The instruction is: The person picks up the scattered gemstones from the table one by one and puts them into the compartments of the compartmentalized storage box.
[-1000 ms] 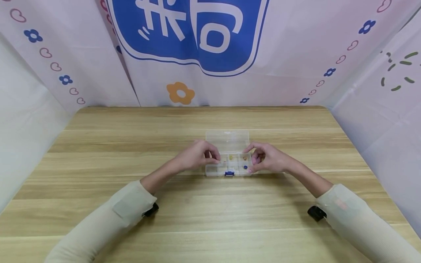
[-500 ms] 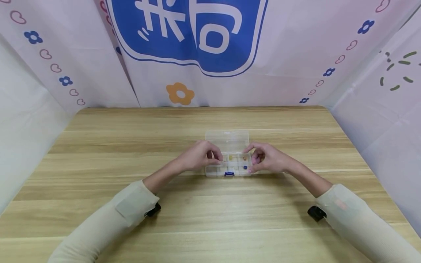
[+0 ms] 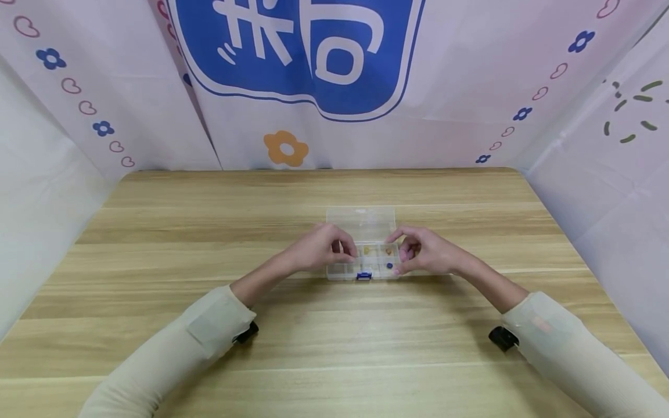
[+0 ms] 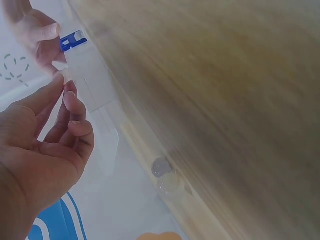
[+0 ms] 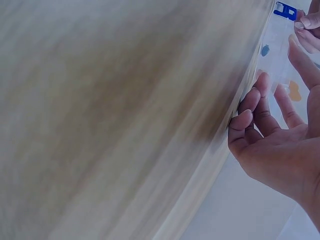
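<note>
A small clear plastic compartment box [image 3: 342, 273] lies on the table with its lid [image 3: 360, 217] folded back. A blue latch [image 3: 364, 276] marks its front edge. Its right-hand compartments hold small pieces: yellow [image 3: 367, 251], orange [image 3: 389, 252] and blue [image 3: 389, 266]. My right hand [image 3: 425, 251] holds the box's right end, thumb at the front corner and index finger near the hinge. Over the left half hovers my left hand [image 3: 319, 248], thumb and index tips close together. I cannot tell whether anything sits between those tips.
The box stands on a wood-grain table [image 3: 334, 342]. Behind it hangs a white printed cloth [image 3: 444, 116], with more white sheets at both sides. Black wrist cameras sit under the left sleeve [image 3: 209, 325] and the right sleeve [image 3: 554, 331].
My left hand has slid slightly right over the box, from the left compartments toward the middle, uncovering part of the front-left. The right hand and box have stayed put.
</note>
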A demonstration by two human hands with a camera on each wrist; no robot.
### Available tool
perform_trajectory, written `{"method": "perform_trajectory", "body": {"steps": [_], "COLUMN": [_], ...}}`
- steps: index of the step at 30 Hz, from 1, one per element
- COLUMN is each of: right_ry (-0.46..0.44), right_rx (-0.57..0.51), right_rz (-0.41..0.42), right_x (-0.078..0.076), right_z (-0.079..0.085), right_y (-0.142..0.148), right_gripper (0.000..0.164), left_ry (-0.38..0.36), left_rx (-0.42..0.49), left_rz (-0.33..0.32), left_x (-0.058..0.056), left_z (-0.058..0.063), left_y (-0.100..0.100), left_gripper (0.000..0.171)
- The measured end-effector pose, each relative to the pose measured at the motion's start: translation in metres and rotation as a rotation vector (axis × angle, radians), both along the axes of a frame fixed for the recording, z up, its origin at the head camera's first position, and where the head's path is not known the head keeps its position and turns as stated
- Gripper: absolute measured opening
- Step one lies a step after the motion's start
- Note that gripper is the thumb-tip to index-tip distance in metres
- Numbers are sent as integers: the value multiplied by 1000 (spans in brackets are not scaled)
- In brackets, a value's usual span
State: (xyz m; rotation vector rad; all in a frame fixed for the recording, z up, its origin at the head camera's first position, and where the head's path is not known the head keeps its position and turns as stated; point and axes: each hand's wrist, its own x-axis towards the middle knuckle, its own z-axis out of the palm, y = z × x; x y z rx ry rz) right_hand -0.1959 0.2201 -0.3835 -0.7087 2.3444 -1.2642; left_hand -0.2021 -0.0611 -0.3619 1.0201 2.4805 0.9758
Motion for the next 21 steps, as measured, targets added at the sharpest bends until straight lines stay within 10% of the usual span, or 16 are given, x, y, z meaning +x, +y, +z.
{"method": "perform_trajectory", "body": {"steps": [21], "right_ry": [5], "right_rx": [15], "right_rz": [3], "right_x": [-1], "right_z": [0], "right_y": [0], "right_gripper": [52], "left_ry": [-28], "left_rx": [19], "left_rz": [7], "left_x": [0], "left_z": [-2], "left_y": [-3], "left_gripper": [4]}}
